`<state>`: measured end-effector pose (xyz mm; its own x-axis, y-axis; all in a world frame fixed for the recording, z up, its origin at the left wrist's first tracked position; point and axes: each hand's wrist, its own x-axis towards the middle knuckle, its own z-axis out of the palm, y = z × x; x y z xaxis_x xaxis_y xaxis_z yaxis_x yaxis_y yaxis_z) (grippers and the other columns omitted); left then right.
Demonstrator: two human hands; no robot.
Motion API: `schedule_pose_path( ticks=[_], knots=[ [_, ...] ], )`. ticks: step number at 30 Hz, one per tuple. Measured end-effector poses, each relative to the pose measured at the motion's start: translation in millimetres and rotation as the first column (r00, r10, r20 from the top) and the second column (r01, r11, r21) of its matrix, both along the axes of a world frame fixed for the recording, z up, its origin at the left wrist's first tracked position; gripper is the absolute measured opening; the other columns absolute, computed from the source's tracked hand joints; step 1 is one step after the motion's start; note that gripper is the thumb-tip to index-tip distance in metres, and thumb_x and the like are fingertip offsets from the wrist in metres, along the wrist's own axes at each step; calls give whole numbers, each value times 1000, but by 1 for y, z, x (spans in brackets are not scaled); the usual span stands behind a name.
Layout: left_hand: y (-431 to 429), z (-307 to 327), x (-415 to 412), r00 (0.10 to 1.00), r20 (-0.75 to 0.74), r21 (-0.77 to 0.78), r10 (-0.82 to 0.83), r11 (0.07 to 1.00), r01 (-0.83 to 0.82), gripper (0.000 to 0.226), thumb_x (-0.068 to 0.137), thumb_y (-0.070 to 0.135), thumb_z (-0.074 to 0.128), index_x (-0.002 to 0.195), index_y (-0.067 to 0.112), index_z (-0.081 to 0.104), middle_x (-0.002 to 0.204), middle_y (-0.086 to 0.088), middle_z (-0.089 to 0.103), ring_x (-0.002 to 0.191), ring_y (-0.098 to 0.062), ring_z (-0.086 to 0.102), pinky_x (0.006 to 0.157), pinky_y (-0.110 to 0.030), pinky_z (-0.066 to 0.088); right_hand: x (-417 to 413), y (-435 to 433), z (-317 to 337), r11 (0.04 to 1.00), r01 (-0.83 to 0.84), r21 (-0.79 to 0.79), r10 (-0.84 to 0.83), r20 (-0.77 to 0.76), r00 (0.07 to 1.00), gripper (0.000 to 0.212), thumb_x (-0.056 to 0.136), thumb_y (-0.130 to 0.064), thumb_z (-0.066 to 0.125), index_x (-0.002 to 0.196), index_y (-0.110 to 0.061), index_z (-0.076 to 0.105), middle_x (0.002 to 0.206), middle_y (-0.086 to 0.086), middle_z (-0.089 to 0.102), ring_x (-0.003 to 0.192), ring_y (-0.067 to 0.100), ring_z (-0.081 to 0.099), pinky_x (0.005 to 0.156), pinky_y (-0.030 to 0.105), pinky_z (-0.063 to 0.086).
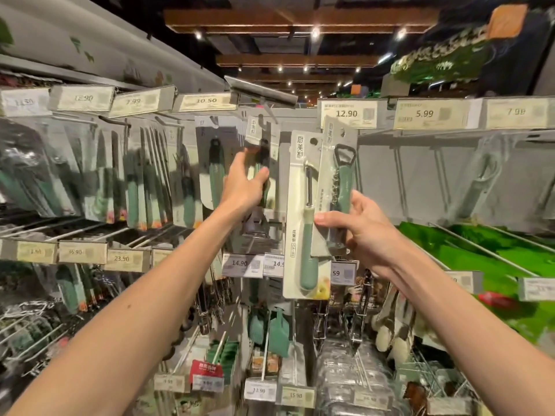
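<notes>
- The left hand (243, 187) reaches up and far to the middle of the rack. Its fingers and thumb curl round the lower part of a hanging pack (262, 139) with a dark-headed, green-handled tool inside.
- The hanging pack's top sits at a metal hook (269, 111) that sticks out under a tilted blank tag holder (260, 91). Whether the hook passes through the card is too blurred to tell.
- The right hand (366, 232) grips an opener pack (338, 175), which holds a bottle opener and corkscrew. The thumb presses across the front of the card, and the fingers wrap behind it.
- The opener pack stands upright, leaning slightly right, in front of the rack and right of the left hand.
- A peeler pack (301, 211) stands upright just left of the opener pack. Its right edge is tucked behind the opener pack.
- Knife packs (144, 181) hang in rows on the left.
- A price tag (348, 113) reading 12.90 sits above the opener pack.
</notes>
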<state>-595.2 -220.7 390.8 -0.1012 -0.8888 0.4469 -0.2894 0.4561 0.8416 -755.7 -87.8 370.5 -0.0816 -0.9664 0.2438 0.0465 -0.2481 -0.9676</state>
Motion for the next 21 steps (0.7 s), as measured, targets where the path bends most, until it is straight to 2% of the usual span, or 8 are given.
schedule_pose_path(
  ticks=[3,6,9,12,14,16,19,21],
  knots=[
    [2,4,2,989,143,24,-40,999,37,62,103,24,50,157,20,19,163,2,22,147,-20,28,120,-41,23,-5,-2,-3,1000,28,0,-28,-20,999,54,67,-5,79,116,-13,57,96,4,75,77,17,72,59,31,54],
    [18,-5,2,954,298,-128,13,991,26,44,105,32,44,148,22,41,149,-1,47,127,-13,48,108,-36,36,-12,-1,-8,999,41,3,-41,-15,999,54,69,-2,78,117,-13,57,98,5,76,78,17,73,59,29,55],
    [41,-22,-5,989,83,-150,-120,980,132,43,103,48,39,126,21,62,125,11,64,108,0,58,99,-29,46,-19,4,-15,999,43,17,-43,-10,999,51,73,2,76,117,-13,57,101,6,76,82,20,74,61,29,57],
    [69,-28,-23,886,-220,22,-408,906,422,45,92,57,42,105,24,68,102,7,75,97,-7,70,87,-26,53,-23,11,-24,999,44,31,-43,-21,999,49,74,3,77,115,-14,57,97,5,76,79,19,74,58,28,57],
    [84,-31,-38,838,-275,35,-471,866,498,38,94,47,49,110,18,67,103,6,76,98,-8,71,84,-23,56,-26,19,-31,997,65,29,-63,-47,997,49,72,0,78,114,-15,58,93,3,77,78,18,74,59,28,57],
    [93,-35,-53,798,-353,52,-488,841,538,34,97,34,53,119,11,65,108,0,75,101,-13,71,89,-33,58,-32,28,-39,996,89,15,-89,-54,995,51,69,-10,80,115,-15,59,97,3,76,85,20,73,69,34,59],
    [103,-44,-79,750,-404,85,-523,795,600,31,101,29,49,122,12,64,110,-1,75,102,-17,72,87,-39,59,-51,46,-51,989,148,3,-148,-5,989,52,70,-19,78,119,-12,60,110,9,74,100,27,71,86,46,56],
    [109,-52,-102,746,-381,83,-547,783,616,29,103,29,46,120,14,64,109,-1,75,102,-18,72,87,-42,58,-68,62,-57,975,224,1,-224,0,975,49,72,-20,75,118,-12,60,112,9,74,103,26,71,91,46,56]
  ],
)
